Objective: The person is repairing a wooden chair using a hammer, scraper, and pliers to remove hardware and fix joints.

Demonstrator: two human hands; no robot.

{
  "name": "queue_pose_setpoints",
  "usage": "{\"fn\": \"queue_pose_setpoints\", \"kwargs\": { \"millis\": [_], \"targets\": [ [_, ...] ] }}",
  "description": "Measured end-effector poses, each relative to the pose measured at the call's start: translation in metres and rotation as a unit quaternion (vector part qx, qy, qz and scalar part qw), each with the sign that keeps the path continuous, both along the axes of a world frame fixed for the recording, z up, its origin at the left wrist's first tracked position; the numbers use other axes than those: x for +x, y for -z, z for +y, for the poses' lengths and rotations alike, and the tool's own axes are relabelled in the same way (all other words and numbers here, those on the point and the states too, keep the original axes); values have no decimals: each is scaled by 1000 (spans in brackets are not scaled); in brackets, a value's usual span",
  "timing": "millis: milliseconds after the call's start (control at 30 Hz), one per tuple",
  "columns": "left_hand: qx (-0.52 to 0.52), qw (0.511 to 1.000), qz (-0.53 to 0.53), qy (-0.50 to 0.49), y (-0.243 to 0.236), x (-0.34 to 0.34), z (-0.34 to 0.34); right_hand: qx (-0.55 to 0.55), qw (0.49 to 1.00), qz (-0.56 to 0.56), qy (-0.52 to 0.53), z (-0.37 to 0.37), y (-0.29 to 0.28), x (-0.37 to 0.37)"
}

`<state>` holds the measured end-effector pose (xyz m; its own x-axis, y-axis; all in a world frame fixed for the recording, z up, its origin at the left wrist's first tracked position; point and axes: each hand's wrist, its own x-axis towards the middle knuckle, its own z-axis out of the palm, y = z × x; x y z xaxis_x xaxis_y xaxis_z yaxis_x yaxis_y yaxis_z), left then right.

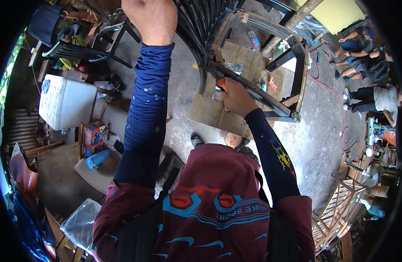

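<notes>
A dark wooden chair frame [253, 89] lies tipped on a plywood board [205, 109], its curved black back slats [196, 26] rising to the upper edge. My right hand [239, 99] is closed at the near corner of the frame, around a small orange piece [222, 84] whose kind I cannot make out. My left hand [152, 19] is up at the top edge, beside the chair's back slats. Its fingers run out of the picture, so whether it grips the chair is hidden.
A plastic bottle [254, 39] and an orange scrap [272, 83] lie by the frame. To the left are a white box [65, 102] and a blue flask [98, 159] on a chair seat. Several people sit or stand at the right, beyond a red hose [343, 131].
</notes>
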<state>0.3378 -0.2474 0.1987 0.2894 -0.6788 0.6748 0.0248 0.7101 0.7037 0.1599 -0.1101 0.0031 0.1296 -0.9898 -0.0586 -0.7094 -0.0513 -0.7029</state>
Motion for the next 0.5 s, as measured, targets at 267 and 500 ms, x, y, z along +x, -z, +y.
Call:
{"fn": "queue_pose_setpoints", "kwargs": {
  "millis": [267, 500],
  "targets": [
    [4, 997, 63, 41, -1, -7, 3, -33, 999, 11, 6, -3, 3, 1],
    [-1, 994, 84, 69, 3, -8, 3, 69, 993, 69, 58, -10, -21, 14]
  ]
}}
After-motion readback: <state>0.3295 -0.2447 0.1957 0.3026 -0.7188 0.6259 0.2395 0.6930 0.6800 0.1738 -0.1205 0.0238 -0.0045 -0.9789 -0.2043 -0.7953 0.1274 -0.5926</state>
